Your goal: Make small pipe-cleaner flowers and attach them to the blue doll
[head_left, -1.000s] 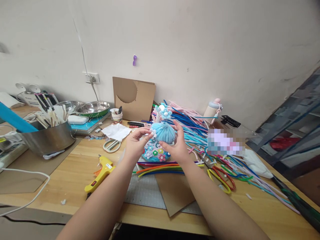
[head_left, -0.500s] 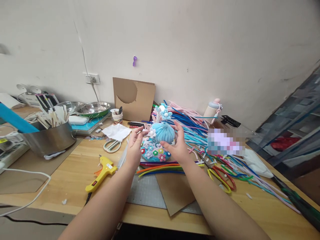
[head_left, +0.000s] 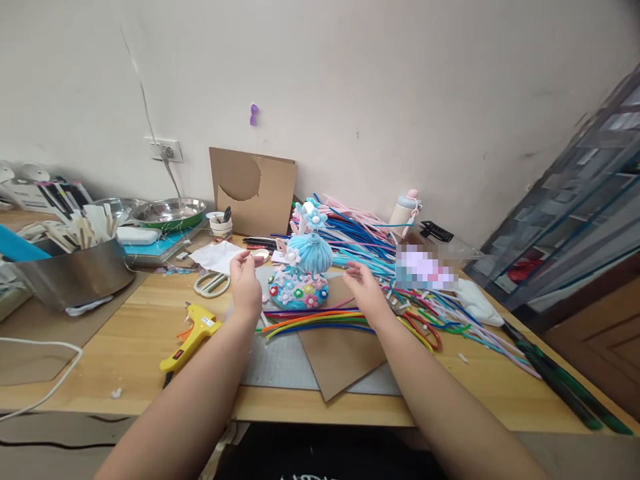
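A craft piece made of pipe cleaners stands upright in the middle of the table. It has a light blue tufted dome, a base covered with small coloured flowers, and blue and white flowers on top. My left hand is to its left, apart from it, with loosely bent fingers and nothing visible in them. On the other side hovers my right hand, its fingers apart and empty. Several loose pipe cleaners in orange, yellow, green and blue lie just in front of the flowered base.
Left of my arm lie a yellow glue gun and scissors. A metal pot holding sticks stands farther left. Cardboard leans on the wall. Behind the piece spreads a pile of pipe cleaners, with a bottle to its right.
Both hands have moved away from the craft piece to either side, leaving it standing on the table. The whole view has shifted slightly to the right.
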Tool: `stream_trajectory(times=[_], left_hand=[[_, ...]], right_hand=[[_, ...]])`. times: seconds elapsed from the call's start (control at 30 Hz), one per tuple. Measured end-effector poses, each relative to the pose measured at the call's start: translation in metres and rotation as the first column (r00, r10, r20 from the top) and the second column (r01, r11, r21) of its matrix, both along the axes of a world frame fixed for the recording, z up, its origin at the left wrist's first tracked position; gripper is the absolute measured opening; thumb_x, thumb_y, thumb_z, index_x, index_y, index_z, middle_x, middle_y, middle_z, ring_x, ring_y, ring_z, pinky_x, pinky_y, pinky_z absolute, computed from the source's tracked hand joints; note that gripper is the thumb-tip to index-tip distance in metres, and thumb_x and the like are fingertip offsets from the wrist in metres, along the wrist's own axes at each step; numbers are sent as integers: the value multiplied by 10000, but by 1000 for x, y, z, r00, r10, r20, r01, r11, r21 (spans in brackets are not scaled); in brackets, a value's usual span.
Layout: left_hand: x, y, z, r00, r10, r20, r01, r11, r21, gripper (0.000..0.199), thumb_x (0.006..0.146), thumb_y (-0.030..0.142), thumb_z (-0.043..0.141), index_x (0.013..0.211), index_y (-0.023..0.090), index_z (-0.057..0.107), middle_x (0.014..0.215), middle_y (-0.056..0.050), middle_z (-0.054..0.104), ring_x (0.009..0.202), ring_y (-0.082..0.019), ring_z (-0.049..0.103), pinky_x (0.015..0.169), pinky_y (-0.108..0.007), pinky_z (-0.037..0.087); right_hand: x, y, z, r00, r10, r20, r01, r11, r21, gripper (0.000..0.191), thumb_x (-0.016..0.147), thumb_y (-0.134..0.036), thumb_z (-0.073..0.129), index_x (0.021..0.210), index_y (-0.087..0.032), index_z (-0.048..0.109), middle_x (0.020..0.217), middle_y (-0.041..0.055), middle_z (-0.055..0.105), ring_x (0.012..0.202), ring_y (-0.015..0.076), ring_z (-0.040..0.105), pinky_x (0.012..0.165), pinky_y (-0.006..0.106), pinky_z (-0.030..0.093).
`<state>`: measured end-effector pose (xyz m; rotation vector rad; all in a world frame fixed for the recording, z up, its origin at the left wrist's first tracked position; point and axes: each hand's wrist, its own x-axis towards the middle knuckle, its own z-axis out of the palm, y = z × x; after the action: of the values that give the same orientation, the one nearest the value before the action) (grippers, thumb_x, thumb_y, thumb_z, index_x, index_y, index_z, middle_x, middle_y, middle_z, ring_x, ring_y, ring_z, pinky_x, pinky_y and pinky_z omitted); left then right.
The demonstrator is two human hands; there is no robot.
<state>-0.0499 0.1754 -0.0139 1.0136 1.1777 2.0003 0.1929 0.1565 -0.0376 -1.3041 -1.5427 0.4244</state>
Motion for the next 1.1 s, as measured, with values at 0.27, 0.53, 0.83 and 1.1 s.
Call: stream_trajectory(times=[0.27, 0.53, 0.83, 1.1], left_hand=[[-23, 14, 4, 971, 241, 2, -241, 970, 22, 173, 812, 154, 403, 981, 186, 404, 813, -9, 566, 716, -120, 592, 763, -293, 460], [-42, -17, 0, 887, 228, -401, -237, 971, 28, 203, 803, 203, 432, 996, 183, 493, 896, -52, 588, 830, -166, 602, 772, -298, 479], [-27, -31, -30, 381, -195, -904, -156, 950, -271, 174, 674, 255, 607, 815, 212, 699, 957, -89, 666, 989, -301, 560, 911, -422, 382], [-27, -22, -34, 152, -241, -959, -306, 911, -277, 105, 700, 245, 599, 701, 229, 703, 912, -128, 671, 999, -332, 549, 872, -433, 371]], right_hand=[[4, -28, -28, 917, 160, 365, -160, 987, -31, 76, 786, -232, 606, 835, -224, 664, 878, 50, 607, 921, 240, 528, 856, 405, 348], [-3, -34, -32, 800, 293, 523, -281, 954, -104, 60, 800, -190, 623, 825, -231, 659, 929, 35, 604, 920, 216, 508, 801, 358, 331], [-2, -35, -31, 782, 315, 538, -297, 947, -124, 49, 813, -190, 608, 844, -219, 631, 920, 33, 598, 925, 210, 515, 826, 358, 341], [-2, -34, -32, 783, 319, 534, -295, 946, -133, 54, 821, -201, 595, 858, -220, 630, 924, 34, 599, 933, 214, 523, 819, 362, 351]])
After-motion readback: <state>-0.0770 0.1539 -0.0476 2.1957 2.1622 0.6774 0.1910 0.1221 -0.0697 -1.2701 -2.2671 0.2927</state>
